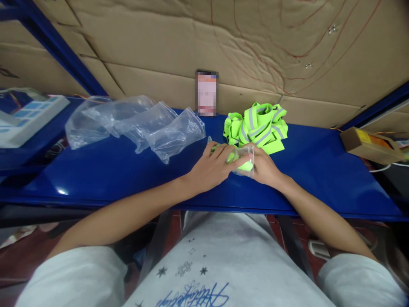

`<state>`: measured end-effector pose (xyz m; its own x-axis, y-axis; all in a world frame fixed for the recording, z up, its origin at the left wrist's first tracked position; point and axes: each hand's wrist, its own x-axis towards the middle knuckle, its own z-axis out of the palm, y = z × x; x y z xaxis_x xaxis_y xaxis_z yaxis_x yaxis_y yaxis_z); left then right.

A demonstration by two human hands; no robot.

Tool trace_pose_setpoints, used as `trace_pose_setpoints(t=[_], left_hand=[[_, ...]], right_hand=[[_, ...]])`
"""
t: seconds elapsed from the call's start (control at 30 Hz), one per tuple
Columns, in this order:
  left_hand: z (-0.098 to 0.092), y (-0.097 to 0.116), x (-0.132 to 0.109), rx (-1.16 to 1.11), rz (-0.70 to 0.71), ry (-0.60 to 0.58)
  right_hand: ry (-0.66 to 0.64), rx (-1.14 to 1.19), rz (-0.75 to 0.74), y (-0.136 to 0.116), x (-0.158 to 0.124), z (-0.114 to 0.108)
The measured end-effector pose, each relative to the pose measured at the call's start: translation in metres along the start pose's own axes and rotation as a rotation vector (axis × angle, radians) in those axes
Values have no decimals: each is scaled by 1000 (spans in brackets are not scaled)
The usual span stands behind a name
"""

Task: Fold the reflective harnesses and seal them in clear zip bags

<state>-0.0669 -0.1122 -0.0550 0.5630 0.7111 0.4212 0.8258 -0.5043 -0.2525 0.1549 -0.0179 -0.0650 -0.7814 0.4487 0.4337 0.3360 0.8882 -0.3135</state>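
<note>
Between my hands is a clear plastic bag (250, 150) with a folded neon-yellow reflective strap (245, 166) inside it. My left hand (212, 168) lies over the bag from the left, its fingers curled round it. From the right, my right hand (265, 167) grips the bag's other end; its fingertips are partly hidden behind the bag. Just beyond my hands sits a loose heap of neon-yellow straps with grey reflective stripes (260, 123). To the left, several clear plastic bags (169, 128) lie overlapping on the blue tabletop (128, 179).
A phone (207, 94) leans upright against the cardboard wall (153, 47) at the back. At the right edge stands a small open cardboard box (367, 147). A white and blue device (32, 119) is on the far left. Red wires hang down the cardboard.
</note>
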Motion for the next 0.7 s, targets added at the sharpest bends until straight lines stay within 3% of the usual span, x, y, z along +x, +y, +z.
trace_pose_setpoints(t=[0.17, 0.23, 0.3, 0.37, 0.43, 0.57, 0.7], left_hand=[[-2, -10, 2, -86, -93, -16], [-3, -15, 3, -140, -159, -18], [-5, -19, 4, -174, -218, -5], [-8, -22, 4, -186, -264, 13], [-12, -25, 5, -193, -307, 23], [-18, -38, 4, -157, -436, 26], [-15, -59, -1, -37, -645, 88]], right_hand=[[145, 233, -9, 6, 6, -16], [130, 318, 89, 14, 5, -30], [163, 452, 280, 22, 2, -42], [261, 623, 515, 29, -1, -52], [346, 707, 625, 35, -2, -60], [547, 789, 646, 45, 3, -83], [782, 866, 696, 71, 8, -110]])
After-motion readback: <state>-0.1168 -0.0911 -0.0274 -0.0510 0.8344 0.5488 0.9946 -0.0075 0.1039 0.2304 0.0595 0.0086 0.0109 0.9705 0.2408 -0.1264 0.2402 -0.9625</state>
